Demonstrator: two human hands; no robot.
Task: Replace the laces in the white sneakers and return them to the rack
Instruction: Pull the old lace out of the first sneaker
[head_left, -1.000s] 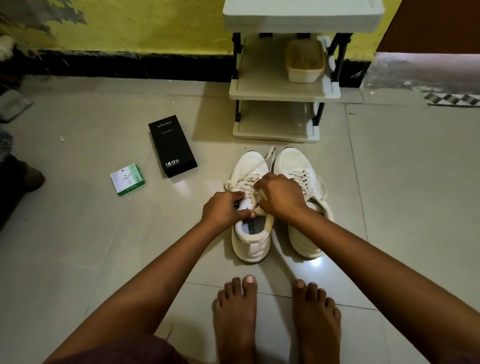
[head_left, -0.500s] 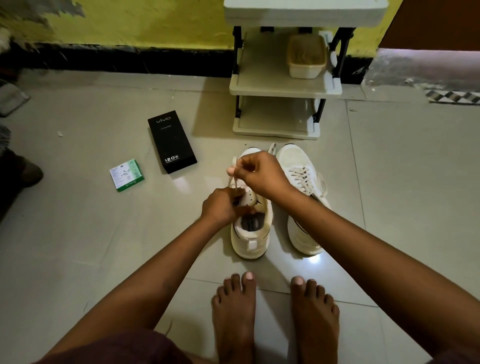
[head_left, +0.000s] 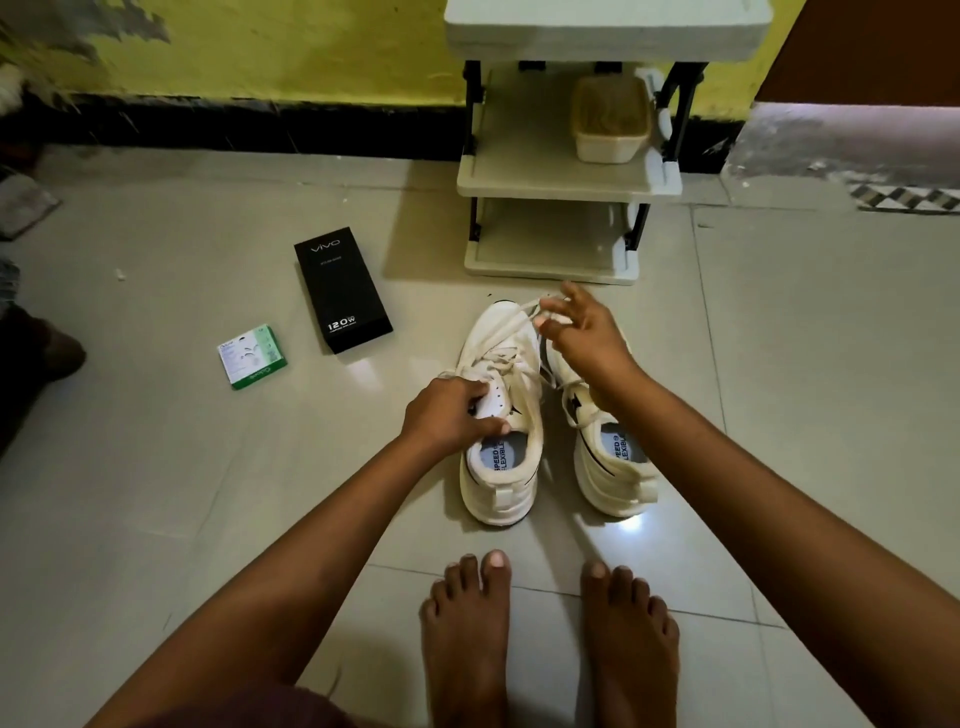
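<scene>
Centre of frame, on the tiled floor: two white sneakers, left sneaker (head_left: 500, 415) and right sneaker (head_left: 608, 447), side by side, toes toward the shoe rack (head_left: 566, 179) at upper centre. Left hand (head_left: 451, 415) gripping the tongue and collar of the left sneaker, fingers curled round it, pinning it down. Right hand (head_left: 584, 332) raised over the toes, thumb and fingertips pinching the lace (head_left: 511, 325), remaining fingers spread. Step judged as drawing the lace out of the eyelets: best done pulling along the lace line in short draws, shoe kept pinned, each crossing loosened before the next tug to avoid snagging. Black phone box (head_left: 343, 296) and small green box (head_left: 252, 357) at centre left. Replacement laces not identifiable anywhere. Right sneaker's toe and lacing mostly hidden behind the right hand. Lace end blurred; number of eyelets threaded unclear. Rack top cut off at upper edge; dark shape at far left unreadable.
</scene>
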